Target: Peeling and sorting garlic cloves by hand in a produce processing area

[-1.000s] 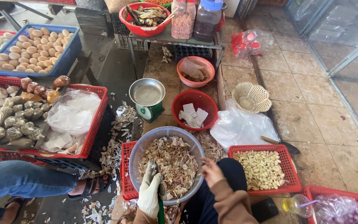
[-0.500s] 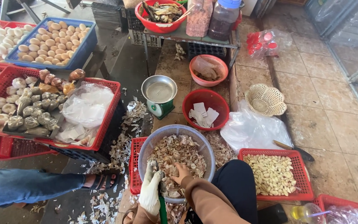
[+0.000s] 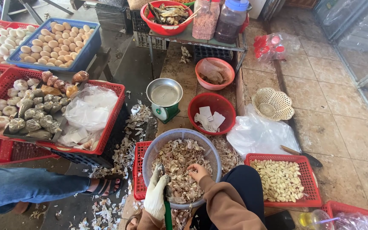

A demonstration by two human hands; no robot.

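Right hand [image 3: 198, 171] has slid further into the round basket [image 3: 182, 138], fingers curled over garlic skins; gloved left hand [image 3: 156, 196] grips a green-handled knife [image 3: 167, 208] at its near rim. Best picking gently.

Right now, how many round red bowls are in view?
3: one with fish on the table, one with paper scraps on the floor, and a paler one with a bag behind it. Others may be hidden off-frame.

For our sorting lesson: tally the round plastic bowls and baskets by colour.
Red bowls: 2 (fish bowl, paper bowl)
Pink bowl: 1
Blue basket: 1
Cream basket: 1
Total: 5
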